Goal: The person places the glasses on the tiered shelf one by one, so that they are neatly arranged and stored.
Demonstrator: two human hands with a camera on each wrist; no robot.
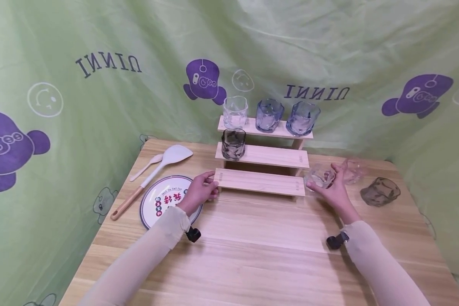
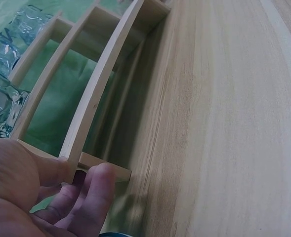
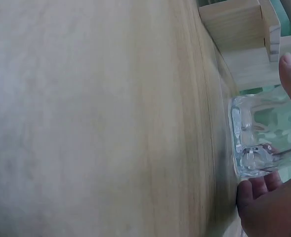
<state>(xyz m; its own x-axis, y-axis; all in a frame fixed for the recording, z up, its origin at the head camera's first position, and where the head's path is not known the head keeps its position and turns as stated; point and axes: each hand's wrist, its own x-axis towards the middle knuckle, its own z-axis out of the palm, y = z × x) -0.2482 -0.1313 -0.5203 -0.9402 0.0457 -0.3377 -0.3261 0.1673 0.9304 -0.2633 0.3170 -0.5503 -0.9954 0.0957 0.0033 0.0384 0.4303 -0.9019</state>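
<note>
My left hand (image 1: 202, 190) pinches the left end of the bottom board of a three-step wooden rack (image 1: 260, 180), thumb on top and fingers beneath. The left wrist view shows that grip on the board's end close up. At the rack's right end, my right hand (image 1: 334, 187) holds a clear glass (image 1: 318, 176), thumb on one side and fingers round the other. In the right wrist view the clear glass (image 3: 264, 131) has its base at the tabletop. Just behind that hand stands a pinkish clear glass (image 1: 352, 171), and a dark smoky glass (image 1: 380, 192) lies tilted farther right.
On the top board stand a clear glass (image 1: 235, 112) and two blue glasses (image 1: 269, 115). A dark glass (image 1: 233, 144) is at the middle board's left end. A round plate (image 1: 153, 208), a white spatula (image 1: 149, 180) and a small spoon (image 1: 145, 168) lie left. Green cloth hangs behind.
</note>
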